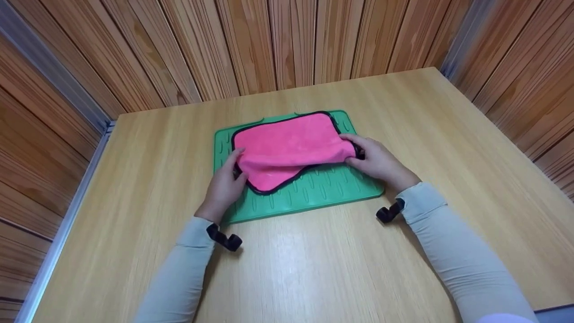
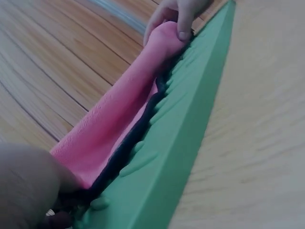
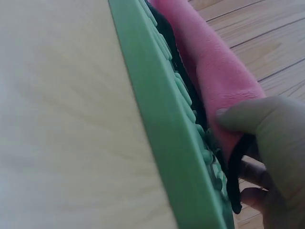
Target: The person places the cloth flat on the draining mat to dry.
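Note:
A pink cloth (image 1: 287, 141) with black edging lies over a green ridged mat (image 1: 314, 190), its near part lifted into a fold. My left hand (image 1: 224, 186) grips the cloth's left edge, thumb toward me and fingers on the far side. At the opposite edge, my right hand (image 1: 379, 159) pinches the cloth between thumb and fingers. In the right wrist view, the right thumb (image 3: 243, 117) presses on the pink face and the black border hangs below it. The left wrist view shows the left hand (image 2: 28, 186) only in part, its fingertips hidden.
The mat rests on a light wooden table (image 1: 287, 264). Wood-plank walls (image 1: 278, 45) stand behind and at both sides, with a metal strip (image 1: 67, 237) along the left. Black brackets (image 1: 228, 240) stick out from both sleeve cuffs.

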`<action>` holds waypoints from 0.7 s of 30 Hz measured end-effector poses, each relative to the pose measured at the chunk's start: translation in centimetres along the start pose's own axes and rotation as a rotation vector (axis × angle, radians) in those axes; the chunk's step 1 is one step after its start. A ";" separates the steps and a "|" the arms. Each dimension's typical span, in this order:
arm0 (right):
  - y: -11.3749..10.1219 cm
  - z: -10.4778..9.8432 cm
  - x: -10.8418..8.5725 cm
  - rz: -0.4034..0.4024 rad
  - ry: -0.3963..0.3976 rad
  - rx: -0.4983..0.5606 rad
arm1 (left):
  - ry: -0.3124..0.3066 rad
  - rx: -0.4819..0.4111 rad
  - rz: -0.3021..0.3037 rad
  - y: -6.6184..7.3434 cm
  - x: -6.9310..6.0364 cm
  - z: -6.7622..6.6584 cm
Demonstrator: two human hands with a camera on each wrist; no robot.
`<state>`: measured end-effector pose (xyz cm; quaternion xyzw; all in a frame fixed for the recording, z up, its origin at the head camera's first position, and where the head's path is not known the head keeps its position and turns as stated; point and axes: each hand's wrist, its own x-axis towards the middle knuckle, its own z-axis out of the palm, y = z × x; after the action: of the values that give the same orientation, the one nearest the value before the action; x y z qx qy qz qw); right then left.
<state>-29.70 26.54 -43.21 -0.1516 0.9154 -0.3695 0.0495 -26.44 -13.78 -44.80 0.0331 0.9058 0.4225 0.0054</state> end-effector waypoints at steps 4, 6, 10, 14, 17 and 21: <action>0.2 -0.2 -0.4 0.006 0.043 0.059 | -0.003 -0.107 0.013 -0.4 -0.1 -0.2; 0.2 -0.3 -0.7 0.009 0.061 0.073 | 0.005 -0.132 0.027 -0.5 -0.2 -0.3; 0.3 -0.2 -1.1 -0.023 0.102 0.144 | 0.030 -0.138 0.039 -0.9 -0.2 -0.4; 0.4 -0.1 -1.5 -0.078 0.139 0.272 | 0.032 -0.188 0.035 -1.0 -0.3 -0.9; 0.3 0.1 -1.6 -0.083 0.152 0.336 | 0.026 -0.240 0.014 -1.2 -0.4 -1.4; 0.4 0.4 -1.8 -0.071 0.144 0.349 | -0.005 -0.233 -0.041 -1.4 -0.5 -2.1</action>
<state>-27.97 27.13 -43.82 -0.1458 0.8329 -0.5339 -0.0037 -26.10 -16.27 -44.51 0.0146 0.8509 0.5247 0.0199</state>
